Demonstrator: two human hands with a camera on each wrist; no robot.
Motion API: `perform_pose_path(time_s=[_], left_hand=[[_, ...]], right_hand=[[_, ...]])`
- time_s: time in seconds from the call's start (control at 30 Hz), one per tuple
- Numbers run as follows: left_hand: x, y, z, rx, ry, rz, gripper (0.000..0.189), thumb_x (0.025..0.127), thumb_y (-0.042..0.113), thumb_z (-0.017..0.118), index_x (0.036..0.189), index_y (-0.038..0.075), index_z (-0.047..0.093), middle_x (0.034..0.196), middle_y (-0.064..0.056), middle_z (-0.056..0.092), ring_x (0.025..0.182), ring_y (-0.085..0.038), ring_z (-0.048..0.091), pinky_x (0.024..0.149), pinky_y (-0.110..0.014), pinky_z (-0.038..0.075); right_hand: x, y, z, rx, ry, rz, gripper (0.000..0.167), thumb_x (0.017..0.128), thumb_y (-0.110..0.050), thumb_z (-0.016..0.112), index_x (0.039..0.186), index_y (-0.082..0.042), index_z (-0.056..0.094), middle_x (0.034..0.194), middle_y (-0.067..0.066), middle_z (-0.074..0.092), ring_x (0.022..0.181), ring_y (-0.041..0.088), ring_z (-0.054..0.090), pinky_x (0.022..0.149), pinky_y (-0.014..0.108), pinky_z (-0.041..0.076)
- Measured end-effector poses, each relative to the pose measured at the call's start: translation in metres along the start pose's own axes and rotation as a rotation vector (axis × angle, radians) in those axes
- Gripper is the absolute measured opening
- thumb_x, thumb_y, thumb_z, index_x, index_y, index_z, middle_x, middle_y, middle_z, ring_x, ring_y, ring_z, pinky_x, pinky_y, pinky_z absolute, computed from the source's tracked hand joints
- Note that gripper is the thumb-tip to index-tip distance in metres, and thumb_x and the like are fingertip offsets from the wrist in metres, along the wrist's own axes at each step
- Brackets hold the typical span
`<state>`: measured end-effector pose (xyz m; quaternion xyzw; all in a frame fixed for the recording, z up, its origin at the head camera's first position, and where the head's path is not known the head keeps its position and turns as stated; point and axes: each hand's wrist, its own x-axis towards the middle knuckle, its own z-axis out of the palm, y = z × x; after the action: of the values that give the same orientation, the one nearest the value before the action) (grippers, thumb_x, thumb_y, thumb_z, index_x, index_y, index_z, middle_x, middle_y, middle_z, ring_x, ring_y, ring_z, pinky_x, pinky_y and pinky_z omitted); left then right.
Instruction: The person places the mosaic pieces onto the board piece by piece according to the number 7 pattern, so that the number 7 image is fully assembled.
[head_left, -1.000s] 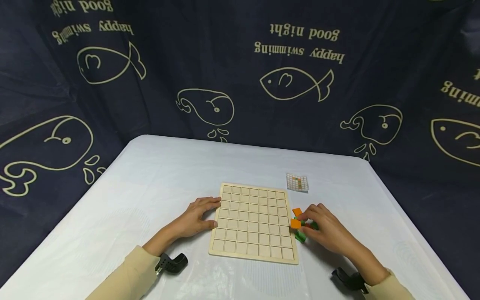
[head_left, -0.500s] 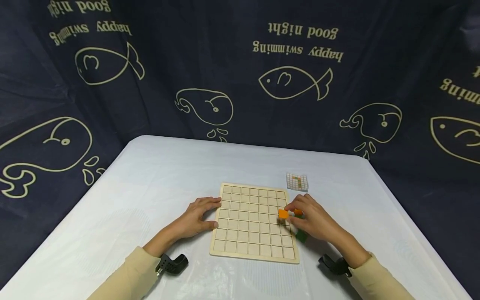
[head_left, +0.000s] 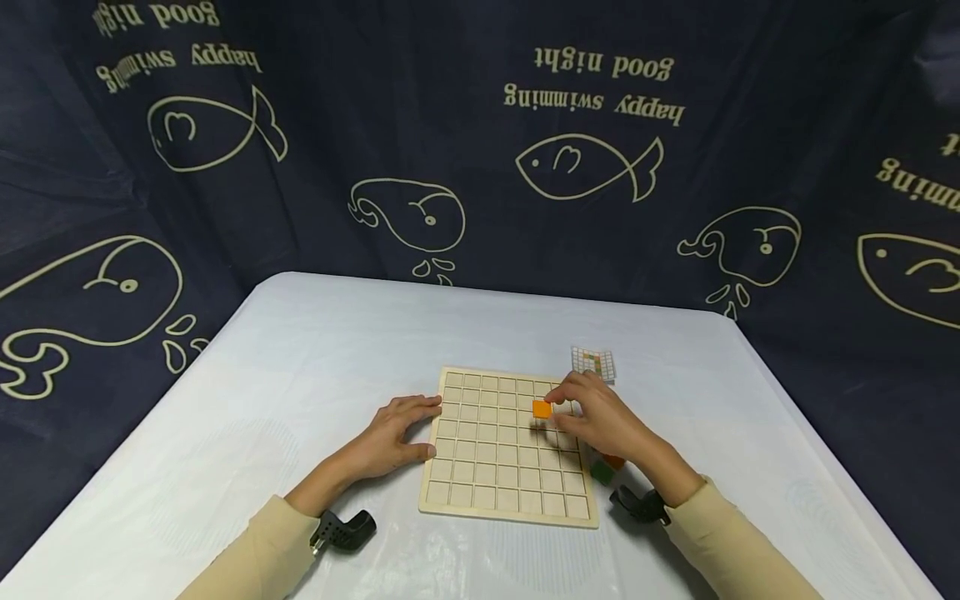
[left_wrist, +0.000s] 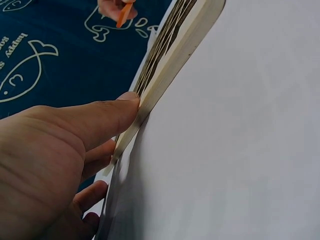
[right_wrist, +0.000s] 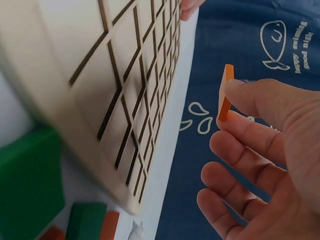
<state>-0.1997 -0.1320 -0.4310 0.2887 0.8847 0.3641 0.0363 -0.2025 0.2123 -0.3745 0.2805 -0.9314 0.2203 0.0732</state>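
A wooden grid board (head_left: pixel 507 454) with rows of square recesses lies on the white table. My right hand (head_left: pixel 600 415) pinches a flat orange square tile (head_left: pixel 542 409) by its edge between thumb and forefinger, above the upper right part of the board. In the right wrist view the tile (right_wrist: pixel 226 92) stands on edge in that pinch, the other fingers loosely bent. My left hand (head_left: pixel 393 433) rests at the board's left edge, fingers spread. In the left wrist view the thumb of the left hand (left_wrist: pixel 65 145) touches the board's side (left_wrist: pixel 165 70).
Right of the board lie green tiles (head_left: pixel 602 472) and a red one (head_left: pixel 614 461), partly under my right forearm. A small card (head_left: pixel 592 360) printed with a coloured grid pattern sits behind the board, on the right. A dark cloth (head_left: pixel 480 108) with fish drawings hangs behind the table.
My right hand has carried the orange tile from the loose tiles at the right, leftward and away from me, over the board. The left hand has stayed in place.
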Motion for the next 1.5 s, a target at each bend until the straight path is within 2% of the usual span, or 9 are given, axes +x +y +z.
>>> perform_pose_path(time_s=[0.8, 1.5], left_hand=[[0.0, 0.0, 0.0, -0.009, 0.005, 0.008, 0.06, 0.083, 0.025, 0.071, 0.136, 0.006, 0.049, 0.15, -0.005, 0.038, 0.139, -0.031, 0.029, 0.108, -0.058, 0.021], [0.0, 0.0, 0.001, -0.015, 0.009, 0.019, 0.06, 0.084, 0.026, 0.071, 0.135, 0.005, 0.05, 0.15, -0.008, 0.039, 0.139, -0.033, 0.029, 0.108, -0.058, 0.021]], right_hand=[[0.034, -0.007, 0.018, 0.062, -0.057, 0.019, 0.021, 0.088, -0.021, 0.065, 0.108, -0.014, 0.067, 0.102, -0.002, 0.059, 0.093, 0.022, 0.05, 0.076, 0.032, 0.043], [0.055, -0.01, 0.031, 0.077, -0.073, 0.026, 0.021, 0.088, -0.021, 0.065, 0.108, -0.013, 0.068, 0.1, -0.001, 0.059, 0.092, 0.019, 0.049, 0.077, 0.032, 0.043]])
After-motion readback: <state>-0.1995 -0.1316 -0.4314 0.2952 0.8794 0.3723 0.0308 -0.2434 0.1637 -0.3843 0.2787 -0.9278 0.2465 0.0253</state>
